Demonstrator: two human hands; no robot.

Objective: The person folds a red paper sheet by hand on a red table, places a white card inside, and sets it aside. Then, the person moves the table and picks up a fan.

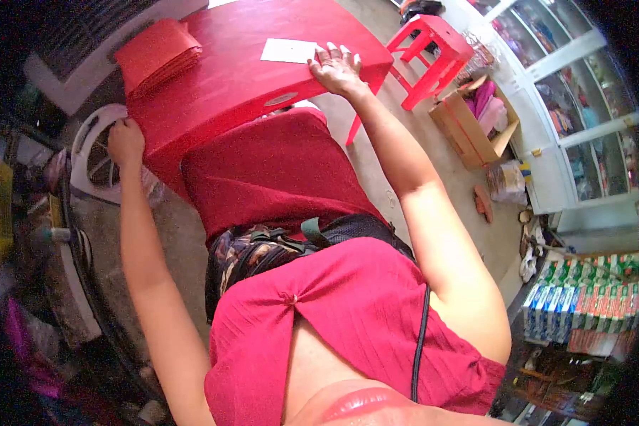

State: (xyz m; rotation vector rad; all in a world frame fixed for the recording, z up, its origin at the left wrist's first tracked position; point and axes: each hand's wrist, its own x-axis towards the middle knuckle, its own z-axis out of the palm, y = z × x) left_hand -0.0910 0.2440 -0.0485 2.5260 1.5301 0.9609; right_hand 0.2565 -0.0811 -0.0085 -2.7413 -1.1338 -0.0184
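A red plastic table (227, 78) stands in front of me. On it lie a white sheet of paper (288, 50) and a stack of red folded sheets (157, 54) at its far left. My right hand (336, 68) rests flat on the table's right edge, fingers spread, just beside the white sheet. My left hand (125, 140) is closed around the table's near left corner. My red clothing and a dark patterned waist bag (263, 248) fill the lower middle.
A red plastic stool (433, 53) stands right of the table. An open cardboard box (468, 124) with cloth sits on the floor by glass-fronted cabinets (575, 92). A white fan (96, 153) lies left of the table. Stacked boxed goods (582, 302) are at lower right.
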